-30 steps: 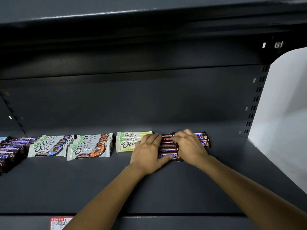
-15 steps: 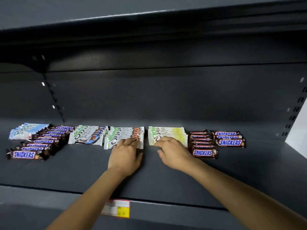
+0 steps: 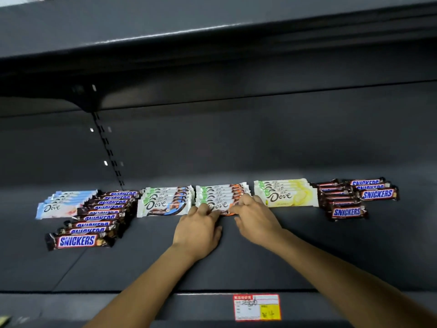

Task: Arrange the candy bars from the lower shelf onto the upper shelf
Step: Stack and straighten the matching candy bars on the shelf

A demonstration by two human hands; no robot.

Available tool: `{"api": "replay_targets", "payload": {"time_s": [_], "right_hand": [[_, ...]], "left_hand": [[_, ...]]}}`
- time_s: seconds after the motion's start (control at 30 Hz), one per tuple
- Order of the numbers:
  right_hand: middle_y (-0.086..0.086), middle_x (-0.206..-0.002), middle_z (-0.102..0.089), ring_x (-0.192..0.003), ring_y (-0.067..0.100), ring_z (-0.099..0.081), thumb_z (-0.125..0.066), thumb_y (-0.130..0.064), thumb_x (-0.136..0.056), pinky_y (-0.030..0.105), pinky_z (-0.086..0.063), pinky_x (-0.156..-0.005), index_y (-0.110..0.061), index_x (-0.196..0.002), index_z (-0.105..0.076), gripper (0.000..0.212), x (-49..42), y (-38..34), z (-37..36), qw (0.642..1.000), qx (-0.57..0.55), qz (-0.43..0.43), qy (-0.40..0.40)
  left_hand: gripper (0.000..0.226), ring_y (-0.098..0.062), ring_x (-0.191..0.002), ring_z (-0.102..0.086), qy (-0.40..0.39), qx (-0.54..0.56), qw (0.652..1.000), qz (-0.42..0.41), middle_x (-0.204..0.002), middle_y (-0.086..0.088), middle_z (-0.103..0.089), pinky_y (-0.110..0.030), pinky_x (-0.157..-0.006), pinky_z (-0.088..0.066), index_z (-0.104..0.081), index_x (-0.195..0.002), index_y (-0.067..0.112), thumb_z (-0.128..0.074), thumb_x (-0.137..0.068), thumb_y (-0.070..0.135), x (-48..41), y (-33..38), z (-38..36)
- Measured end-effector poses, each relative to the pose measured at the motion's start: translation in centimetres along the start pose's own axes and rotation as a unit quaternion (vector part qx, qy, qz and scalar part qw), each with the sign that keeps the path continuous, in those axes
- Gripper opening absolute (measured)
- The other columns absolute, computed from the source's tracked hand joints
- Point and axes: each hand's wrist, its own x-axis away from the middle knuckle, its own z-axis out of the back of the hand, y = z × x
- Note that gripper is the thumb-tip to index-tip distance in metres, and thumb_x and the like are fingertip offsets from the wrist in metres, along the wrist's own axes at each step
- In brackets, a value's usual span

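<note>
On the dark shelf (image 3: 295,256), candy sits in a row along the far side. At far left lie the pale blue chocolate bars (image 3: 59,205), then a long line of Snickers bars (image 3: 94,221) running toward you, then the blue-and-brown chocolate bars (image 3: 165,202). Your left grip (image 3: 198,229) rests with loosely bent fingers on the near left end of the orange chocolate bars (image 3: 222,194). Your right grip (image 3: 256,217) curls fingers and thumb round that stack's right end. Just beside it sit the yellow chocolate bars (image 3: 287,192), and at far right two short rows of Snickers (image 3: 344,201). A price label (image 3: 257,307) marks the shelf's near edge.
</note>
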Motion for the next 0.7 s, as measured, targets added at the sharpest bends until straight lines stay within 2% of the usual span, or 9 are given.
{"api": "replay_targets", "payload": {"time_s": [0.1, 0.23, 0.3, 0.37, 0.43, 0.57, 0.6, 0.7], "right_hand": [[0.002, -0.121, -0.045, -0.110, 0.023, -0.040, -0.044, -0.020, -0.094, 0.024, -0.031, -0.098, -0.026, -0.126, -0.056, 0.035, 0.0, -0.6, -0.1, 1.000, -0.007, -0.019, 0.008], [0.001, -0.117, -0.047, -0.108, 0.022, -0.040, -0.048, -0.018, -0.092, 0.028, -0.036, -0.098, -0.026, -0.128, -0.055, 0.037, 0.3, -1.3, 0.0, 0.999, -0.022, -0.046, 0.009], [0.001, -0.116, -0.048, -0.108, 0.021, -0.041, -0.049, -0.020, -0.092, 0.030, -0.039, -0.098, -0.024, -0.127, -0.057, 0.036, 0.7, -1.7, 0.0, 0.998, -0.019, -0.054, 0.012], [0.000, -0.117, -0.052, -0.110, 0.019, -0.043, -0.049, -0.020, -0.092, 0.025, -0.036, -0.098, -0.022, -0.123, -0.059, 0.033, 0.9, -2.3, -0.2, 0.998, -0.024, -0.049, 0.023], [0.000, -0.114, -0.057, -0.109, 0.018, -0.048, -0.048, -0.019, -0.092, 0.024, -0.036, -0.094, -0.019, -0.118, -0.064, 0.030, 0.8, -3.3, -0.2, 0.998, -0.049, -0.035, 0.033], [0.008, -0.089, -0.067, -0.085, 0.022, -0.058, -0.050, -0.012, -0.089, 0.034, -0.047, -0.081, -0.007, -0.095, -0.069, 0.021, -0.4, -5.9, -0.1, 0.993, -0.119, -0.004, 0.024], [0.010, -0.085, -0.068, -0.081, 0.024, -0.058, -0.051, -0.011, -0.088, 0.034, -0.047, -0.080, -0.005, -0.095, -0.068, 0.020, -0.9, -6.6, -0.1, 0.990, -0.138, -0.003, 0.014], [0.007, -0.092, -0.068, -0.089, 0.026, -0.059, -0.051, -0.017, -0.090, 0.026, -0.044, -0.080, -0.010, -0.115, -0.062, 0.028, -2.4, -9.0, -0.1, 0.983, -0.183, -0.007, -0.016]], "left_hand": [[0.049, -0.024, -0.119, -0.039, -0.004, 0.019, 0.999, -0.028, -0.130, 0.000, -0.041, -0.035, -0.098, -0.039, -0.036, -0.137, 0.029, -0.038, -0.091, 0.046, -0.1, -1.2, -0.4], [0.044, -0.022, -0.119, -0.042, -0.004, 0.072, 0.996, -0.052, -0.125, -0.001, -0.045, -0.033, -0.099, -0.039, -0.049, -0.130, 0.023, -0.043, -0.091, 0.043, 0.3, -2.3, -0.2], [0.038, -0.023, -0.116, -0.047, 0.029, 0.100, 0.994, -0.023, -0.122, -0.001, -0.050, -0.032, -0.093, -0.044, -0.056, -0.122, 0.021, -0.044, -0.091, 0.040, 0.5, -3.2, 0.2], [0.034, -0.025, -0.113, -0.050, 0.074, 0.084, 0.994, 0.020, -0.118, -0.002, -0.052, -0.033, -0.087, -0.047, -0.059, -0.116, 0.018, -0.043, -0.092, 0.035, 0.5, -4.5, 0.5], [0.033, -0.025, -0.112, -0.048, 0.089, 0.058, 0.993, 0.056, -0.120, -0.003, -0.051, -0.033, -0.087, -0.045, -0.058, -0.116, 0.016, -0.044, -0.091, 0.032, 0.4, -6.0, 0.6], [0.042, -0.025, -0.114, -0.045, 0.075, 0.053, 0.991, 0.093, -0.124, -0.003, -0.049, -0.033, -0.091, -0.042, -0.050, -0.129, 0.019, -0.046, -0.089, 0.030, 0.8, -7.8, 0.1], [0.044, -0.025, -0.115, -0.045, 0.067, 0.062, 0.992, 0.092, -0.124, -0.004, -0.049, -0.033, -0.093, -0.042, -0.049, -0.131, 0.019, -0.047, -0.089, 0.031, 1.0, -8.0, -0.1], [0.048, -0.024, -0.120, -0.044, 0.052, 0.077, 0.992, 0.086, -0.128, -0.003, -0.048, -0.032, -0.095, -0.042, -0.045, -0.134, 0.020, -0.046, -0.089, 0.033, 1.5, -8.7, -0.5]]}}
